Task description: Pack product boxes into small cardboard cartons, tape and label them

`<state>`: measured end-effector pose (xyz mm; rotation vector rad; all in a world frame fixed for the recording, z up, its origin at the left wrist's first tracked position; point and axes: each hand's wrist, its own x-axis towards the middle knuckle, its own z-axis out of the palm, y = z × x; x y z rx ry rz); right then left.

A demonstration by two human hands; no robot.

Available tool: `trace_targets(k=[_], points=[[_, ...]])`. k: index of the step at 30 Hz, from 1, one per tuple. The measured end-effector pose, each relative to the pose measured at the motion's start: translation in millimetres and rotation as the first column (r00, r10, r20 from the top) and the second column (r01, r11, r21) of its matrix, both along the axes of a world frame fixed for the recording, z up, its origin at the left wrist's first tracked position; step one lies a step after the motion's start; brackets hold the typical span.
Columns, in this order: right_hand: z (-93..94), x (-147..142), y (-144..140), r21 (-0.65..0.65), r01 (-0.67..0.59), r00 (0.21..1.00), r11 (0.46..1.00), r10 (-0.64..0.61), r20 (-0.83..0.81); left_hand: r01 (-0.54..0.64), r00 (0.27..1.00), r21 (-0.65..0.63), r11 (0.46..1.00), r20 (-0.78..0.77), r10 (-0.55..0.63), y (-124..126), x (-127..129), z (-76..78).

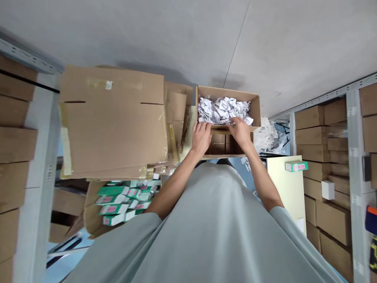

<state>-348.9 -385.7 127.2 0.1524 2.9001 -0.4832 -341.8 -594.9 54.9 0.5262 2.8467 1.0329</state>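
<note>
Box [228, 94]: open carton, far centre, atop another carton [219, 146].
Filling: crumpled paper [222, 110], probably light, soft, easily crushed.
Left hand [202, 137]: fingers curled over the box's near rim.
Right hand [240, 131]: fingertips on the same rim, touching paper.
Walls: likely stiff; hold by the rim or underneath.
Left: flattened cardboard [113, 122].
</note>
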Motion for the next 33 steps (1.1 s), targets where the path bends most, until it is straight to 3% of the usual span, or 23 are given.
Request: trace_targets(k=[8, 15, 20, 23, 26, 28, 31, 33], points=[[-26.3, -79, -7, 0.212, -0.194, 0.939, 0.958, 0.119, 0.323, -0.044, 0.999, 0.098, 0.994, 0.004, 0.044, -10, -11, -6.3], [-28.0, -85, 9, 0.211, -0.362, 0.908, 0.908, 0.293, 0.3, -0.029, 1.0, 0.13, 0.991, 0.012, 0.028, -15, -14, -11.6], [-34.0, -93, -1, 0.14, -0.51, 0.835, 0.849, 0.449, 0.318, -0.01, 1.0, 0.069, 0.998, -0.008, 0.011, -18, -15, -11.6], [-33.5, -97, -2, 0.094, -0.492, 0.851, 0.865, 0.456, 0.261, -0.01, 1.0, 0.048, 0.999, -0.022, 0.011, -18, -16, -12.2], [-19.7, -86, 17, -0.042, -0.349, 0.933, 0.936, 0.351, 0.08, -0.022, 0.999, 0.051, 0.998, -0.028, 0.023, -17, -16, -12.8], [-3.0, -64, 38, -0.211, -0.238, 0.971, 0.948, 0.228, -0.069, -0.035, 0.999, 0.055, 0.998, -0.027, 0.036, -15, -16, -13.2], [21.2, -15, 70, -0.456, -0.14, 0.98, 0.879, 0.057, -0.192, -0.056, 0.998, 0.058, 0.997, -0.03, 0.058, -12, -16, -14.5], [26.7, 21, 84, -0.53, -0.112, 0.985, 0.84, 0.022, -0.172, -0.067, 0.997, 0.056, 0.996, -0.034, 0.069, -11, -15, -15.6]])
